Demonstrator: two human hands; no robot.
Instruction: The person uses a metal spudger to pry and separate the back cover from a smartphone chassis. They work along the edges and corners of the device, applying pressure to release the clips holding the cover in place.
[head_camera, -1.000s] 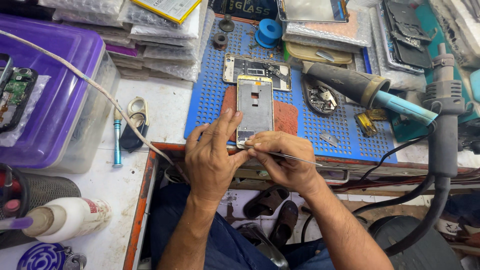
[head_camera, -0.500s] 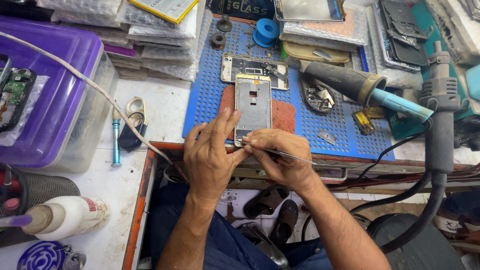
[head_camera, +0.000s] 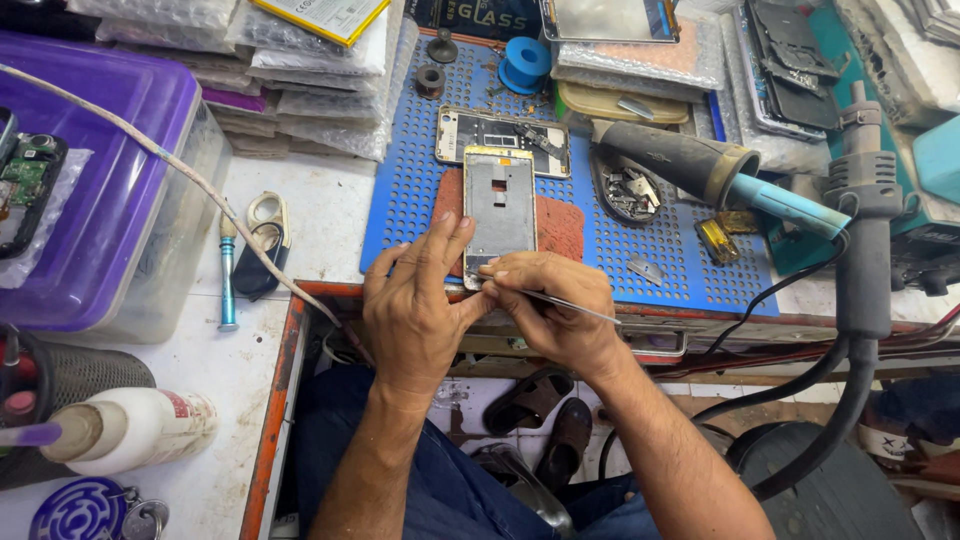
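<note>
A grey phone frame (head_camera: 499, 206) with a gold rim lies upright on the blue perforated mat (head_camera: 410, 190), over a red patch. My left hand (head_camera: 415, 305) rests flat at the frame's lower left corner, fingers spread against its edge. My right hand (head_camera: 548, 310) pinches thin metal tweezers (head_camera: 570, 301), their tip at the frame's bottom edge. A second opened phone body (head_camera: 503, 135) lies crosswise just behind the frame.
A hot-air gun (head_camera: 700, 165) with a blue handle lies to the right, and a grey nozzle stand (head_camera: 862, 230) with black cables. A purple-lidded box (head_camera: 95, 190) stands at left, with a white bottle (head_camera: 125, 430), a small screwdriver (head_camera: 228, 275), bagged parts (head_camera: 300, 90) and a blue tape roll (head_camera: 524, 62).
My hands stay at the frame's bottom edge; the fingers and tweezers shift only slightly. The view has drifted a little.
</note>
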